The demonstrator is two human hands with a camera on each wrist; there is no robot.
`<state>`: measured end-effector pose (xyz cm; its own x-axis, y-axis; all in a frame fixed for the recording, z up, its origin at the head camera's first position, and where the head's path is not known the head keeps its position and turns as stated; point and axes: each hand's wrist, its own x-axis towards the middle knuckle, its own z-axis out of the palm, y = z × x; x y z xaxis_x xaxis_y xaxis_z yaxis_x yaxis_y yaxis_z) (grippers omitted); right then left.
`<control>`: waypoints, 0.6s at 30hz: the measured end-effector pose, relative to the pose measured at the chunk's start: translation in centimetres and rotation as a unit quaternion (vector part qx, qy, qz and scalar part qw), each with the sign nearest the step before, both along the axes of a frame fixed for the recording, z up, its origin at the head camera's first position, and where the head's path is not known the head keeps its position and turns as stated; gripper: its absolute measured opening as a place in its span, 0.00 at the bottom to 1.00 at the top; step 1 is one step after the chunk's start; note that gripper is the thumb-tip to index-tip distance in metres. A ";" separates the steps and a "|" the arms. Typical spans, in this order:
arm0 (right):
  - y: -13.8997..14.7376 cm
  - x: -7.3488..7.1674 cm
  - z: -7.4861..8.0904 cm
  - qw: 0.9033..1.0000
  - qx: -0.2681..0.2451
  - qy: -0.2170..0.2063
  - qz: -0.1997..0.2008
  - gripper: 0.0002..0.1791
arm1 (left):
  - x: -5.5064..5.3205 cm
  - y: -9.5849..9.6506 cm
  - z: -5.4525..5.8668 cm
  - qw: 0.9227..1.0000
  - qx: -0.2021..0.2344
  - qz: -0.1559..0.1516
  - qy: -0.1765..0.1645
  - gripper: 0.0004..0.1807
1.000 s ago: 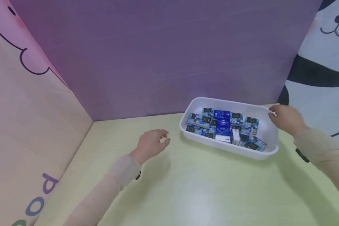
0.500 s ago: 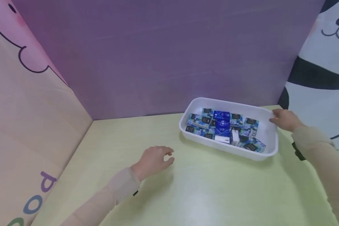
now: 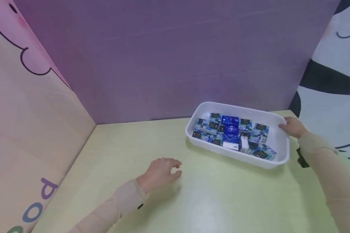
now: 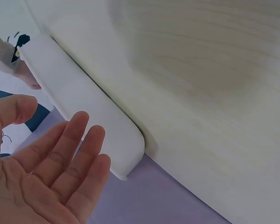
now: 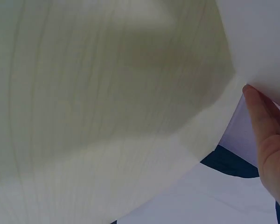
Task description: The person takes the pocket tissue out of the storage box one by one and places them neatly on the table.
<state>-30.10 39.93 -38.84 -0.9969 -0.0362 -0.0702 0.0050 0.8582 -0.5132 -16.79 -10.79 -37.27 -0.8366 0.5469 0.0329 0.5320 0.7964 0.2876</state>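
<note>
A white plastic tray (image 3: 282,142) stands near the back right of the table, with several small blue patterned boxes (image 3: 261,129) inside. Among them are plain deep-blue boxes (image 3: 230,133) stacked at the middle. My right hand (image 3: 294,127) grips the tray's right end, the thumb over the rim. In the right wrist view the right hand's fingers (image 5: 266,126) lie against the outer wall; the rest is cut off by the frame. My left hand (image 3: 160,174) hovers above the table, left of and nearer than the tray, its fingers (image 4: 86,154) loosely bent and holding nothing.
The pale wood-grain table (image 3: 210,200) meets a purple wall panel (image 3: 175,64) close behind the tray. A cartoon-printed panel (image 3: 32,129) bounds the left side. Another panel with a panda print (image 3: 332,106) stands on the right.
My left hand has drawn down toward the table's front and slightly right. At the tray's right end my right hand has shifted a little lower, and its fingers have gone outside the rim.
</note>
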 end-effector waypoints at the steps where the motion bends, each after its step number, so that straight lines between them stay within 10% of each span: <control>1: 0.0 0.0 -0.1 1.000 0.003 0.008 0.004 0.25 | 0.0 0.0 0.0 1.000 -0.001 0.001 -0.002 0.18; 18: -0.8 0.1 -0.5 0.999 0.023 0.026 -0.042 0.24 | -2.5 1.5 1.1 0.998 0.014 -0.051 -0.035 0.17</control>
